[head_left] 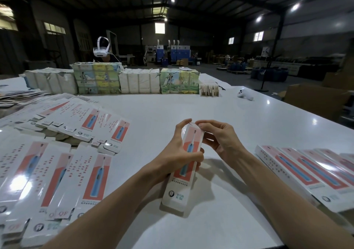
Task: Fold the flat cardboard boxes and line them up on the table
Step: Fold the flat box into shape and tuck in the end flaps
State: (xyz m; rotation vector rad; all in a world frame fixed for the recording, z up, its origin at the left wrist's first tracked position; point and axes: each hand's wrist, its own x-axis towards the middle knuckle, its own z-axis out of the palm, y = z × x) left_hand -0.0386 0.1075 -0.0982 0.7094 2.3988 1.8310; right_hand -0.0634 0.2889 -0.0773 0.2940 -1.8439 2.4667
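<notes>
**A:** Fig. 1, status pls?

**B:** From my desk I read it so: box (176,193) is opened into a tube and held tilted at centre-front of the table (172,105), far end up. The near end is low; can't tell if it touches. L hand (183,153) is wrapped round the box's middle, thumb across the printed face. R hand (220,139) is pinched on the far-end flap.

**A:** Stock?

**B:** Flats (57,172) are fanned out at left. Done row (306,168) is at right, side by side.

**A:** How to do this step well?

**B:** My call: keep the L grip firm but not crushing, so the tube stays square. W/ R, fold the side tabs in first, then push the tuck flap straight into its slot, no creases. Whether the near end is closed, can't tell.
</notes>
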